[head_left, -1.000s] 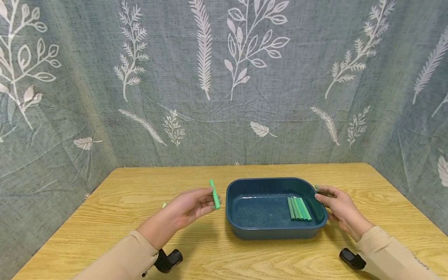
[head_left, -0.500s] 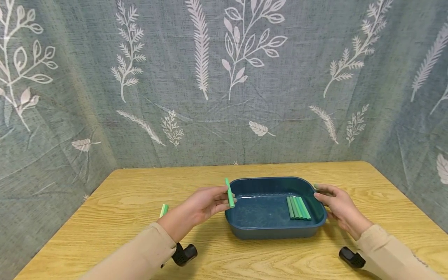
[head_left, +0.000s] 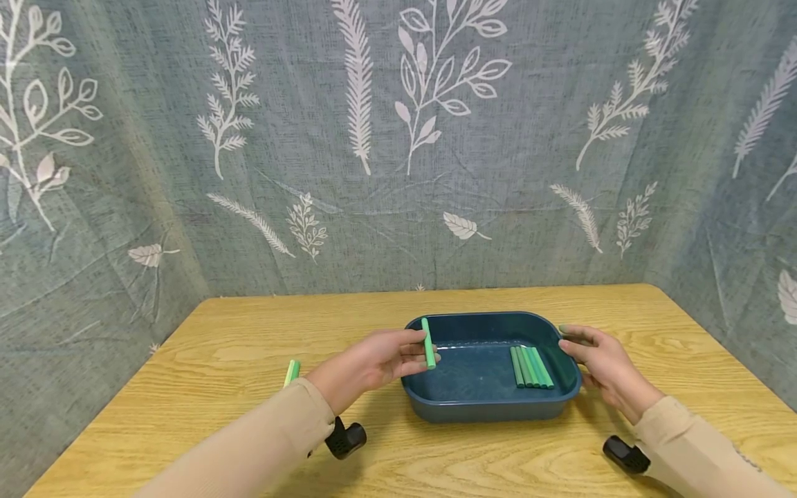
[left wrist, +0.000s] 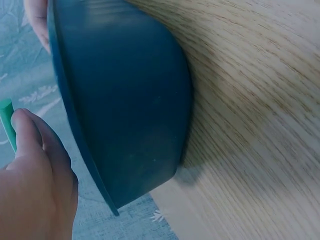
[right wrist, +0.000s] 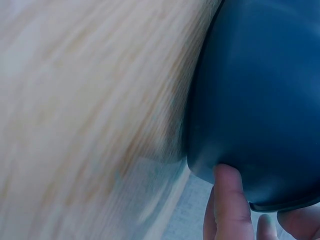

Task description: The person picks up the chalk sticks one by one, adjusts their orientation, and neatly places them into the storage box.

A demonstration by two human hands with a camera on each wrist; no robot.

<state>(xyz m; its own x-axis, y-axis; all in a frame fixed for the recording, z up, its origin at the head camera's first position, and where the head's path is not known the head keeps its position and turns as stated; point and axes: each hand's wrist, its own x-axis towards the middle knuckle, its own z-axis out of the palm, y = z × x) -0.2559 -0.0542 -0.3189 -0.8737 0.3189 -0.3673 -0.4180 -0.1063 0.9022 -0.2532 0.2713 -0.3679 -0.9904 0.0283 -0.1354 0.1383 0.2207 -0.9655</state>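
My left hand (head_left: 389,360) pinches a green stick (head_left: 428,344), which looks like chalk or pastel, between thumb and fingers. It holds the stick tilted above the left end of a dark blue rectangular basin (head_left: 486,413). In the left wrist view, the stick's tip (left wrist: 6,105) shows beyond the hand, beside the basin's outer wall (left wrist: 125,100). At the opposite end, my right hand (head_left: 607,366) holds the basin, its thumb at the rim and a finger (right wrist: 231,200) against the outer wall. Several green sticks (head_left: 531,367) lie side by side inside the basin, toward the right.
A couple of pale green and green sticks (head_left: 291,372) lie on the wooden table (head_left: 236,346), partly hidden behind the left sleeve. A patterned grey-blue curtain (head_left: 386,228) hangs around the table's back and sides. Black wrist devices (head_left: 625,456) hang below both sleeves.
My left hand has moved right with the green stick, from beside the basin to over its left end. More of the sticks on the table now shows. My right hand stays at the basin's right end.
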